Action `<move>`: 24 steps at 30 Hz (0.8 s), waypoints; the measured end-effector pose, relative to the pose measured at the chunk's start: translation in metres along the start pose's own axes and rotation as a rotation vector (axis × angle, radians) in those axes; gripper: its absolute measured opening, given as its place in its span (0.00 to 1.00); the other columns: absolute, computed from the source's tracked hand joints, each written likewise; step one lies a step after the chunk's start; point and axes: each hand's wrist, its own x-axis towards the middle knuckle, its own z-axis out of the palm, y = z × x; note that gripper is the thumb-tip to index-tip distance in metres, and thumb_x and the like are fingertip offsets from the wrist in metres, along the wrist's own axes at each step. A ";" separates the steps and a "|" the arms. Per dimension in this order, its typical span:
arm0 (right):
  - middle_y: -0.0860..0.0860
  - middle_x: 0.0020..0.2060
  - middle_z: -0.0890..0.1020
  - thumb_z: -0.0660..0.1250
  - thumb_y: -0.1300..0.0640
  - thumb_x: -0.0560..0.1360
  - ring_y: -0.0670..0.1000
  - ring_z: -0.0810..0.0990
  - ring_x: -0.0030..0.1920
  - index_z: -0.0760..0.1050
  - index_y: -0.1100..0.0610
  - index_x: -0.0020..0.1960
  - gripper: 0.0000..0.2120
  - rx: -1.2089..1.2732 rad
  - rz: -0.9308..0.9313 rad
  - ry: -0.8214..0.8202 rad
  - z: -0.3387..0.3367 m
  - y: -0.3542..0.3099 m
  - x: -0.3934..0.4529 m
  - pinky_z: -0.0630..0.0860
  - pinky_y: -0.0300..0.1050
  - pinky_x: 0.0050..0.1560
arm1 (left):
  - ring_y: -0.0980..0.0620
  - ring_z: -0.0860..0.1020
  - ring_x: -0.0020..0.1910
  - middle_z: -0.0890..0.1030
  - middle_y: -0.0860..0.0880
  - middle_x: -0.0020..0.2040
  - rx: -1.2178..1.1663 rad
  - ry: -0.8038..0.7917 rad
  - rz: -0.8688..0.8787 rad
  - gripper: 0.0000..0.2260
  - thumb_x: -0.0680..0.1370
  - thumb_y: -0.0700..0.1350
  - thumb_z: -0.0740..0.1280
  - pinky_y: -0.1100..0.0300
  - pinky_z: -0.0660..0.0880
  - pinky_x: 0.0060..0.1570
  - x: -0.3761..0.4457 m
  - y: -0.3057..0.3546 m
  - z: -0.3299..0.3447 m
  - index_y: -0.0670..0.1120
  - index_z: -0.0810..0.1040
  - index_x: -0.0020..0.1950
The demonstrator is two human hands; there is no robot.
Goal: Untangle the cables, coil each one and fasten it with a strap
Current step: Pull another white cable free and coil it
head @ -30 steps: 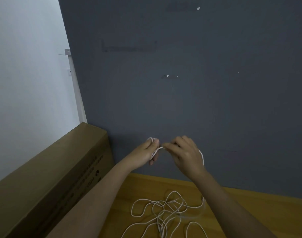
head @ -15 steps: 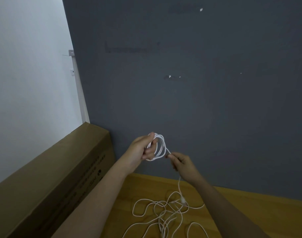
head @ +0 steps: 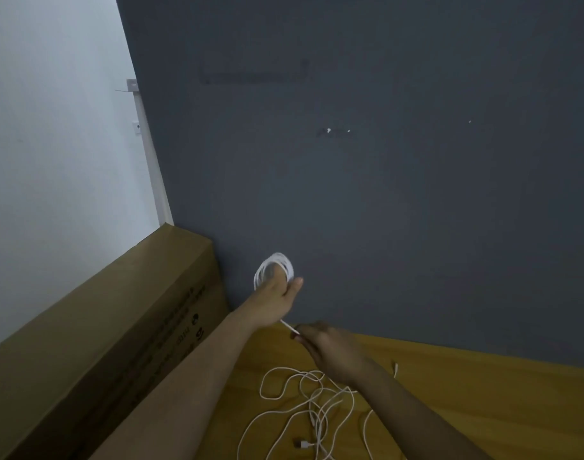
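My left hand [head: 274,295] is raised in front of the dark wall and holds a small coil of white cable [head: 274,265] round its fingers. A short straight stretch of that cable [head: 289,327] runs down to my right hand [head: 330,346], which pinches it lower down, just above the table. Below both hands a tangle of white cables [head: 314,403] lies loose on the wooden table [head: 466,393], with a plug end [head: 302,444] showing near the bottom edge. No strap is visible.
A long brown cardboard box [head: 111,327] runs along the left side of the table up to the wall. A dark grey wall [head: 383,194] stands right behind the table. A white wall with a thin white trunking strip [head: 149,151] is at the left.
My left hand has turned and lifted the coil a little higher. My right hand has dropped down and away from it, drawing the cable between them straight.
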 end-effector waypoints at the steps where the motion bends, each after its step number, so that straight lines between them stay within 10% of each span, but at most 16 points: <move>1: 0.52 0.54 0.81 0.53 0.49 0.83 0.53 0.76 0.55 0.74 0.54 0.60 0.16 -0.021 -0.025 0.020 -0.004 0.000 0.000 0.73 0.50 0.51 | 0.44 0.65 0.70 0.65 0.39 0.72 0.036 -0.046 -0.035 0.31 0.82 0.59 0.49 0.55 0.62 0.65 -0.002 -0.009 0.006 0.37 0.52 0.75; 7: 0.48 0.53 0.82 0.59 0.47 0.80 0.51 0.75 0.56 0.79 0.52 0.59 0.15 -0.121 -0.013 0.093 -0.041 0.020 0.001 0.71 0.45 0.52 | 0.49 0.77 0.42 0.77 0.49 0.40 -0.149 -0.118 0.043 0.23 0.79 0.64 0.48 0.59 0.70 0.42 -0.035 -0.027 0.028 0.50 0.73 0.42; 12: 0.42 0.40 0.80 0.63 0.52 0.79 0.47 0.78 0.42 0.81 0.53 0.55 0.11 0.207 0.297 0.294 -0.057 0.036 0.000 0.68 0.41 0.42 | 0.57 0.62 0.19 0.65 0.53 0.23 -0.783 -0.173 0.070 0.21 0.79 0.57 0.56 0.64 0.57 0.23 -0.058 -0.012 0.022 0.50 0.73 0.30; 17: 0.50 0.39 0.85 0.63 0.51 0.79 0.51 0.81 0.37 0.81 0.53 0.53 0.10 0.243 0.381 0.320 -0.021 0.029 -0.013 0.68 0.42 0.35 | 0.59 0.56 0.16 0.61 0.54 0.18 -1.269 -0.303 0.104 0.27 0.79 0.58 0.48 0.64 0.53 0.21 -0.067 0.002 0.026 0.49 0.71 0.26; 24: 0.45 0.22 0.67 0.53 0.42 0.80 0.42 0.65 0.24 0.75 0.49 0.39 0.19 0.709 0.364 0.314 0.003 0.007 -0.040 0.62 0.39 0.29 | 0.56 0.57 0.21 0.60 0.52 0.22 -1.464 -0.024 0.003 0.18 0.78 0.53 0.59 0.64 0.64 0.31 -0.059 0.010 0.024 0.47 0.69 0.29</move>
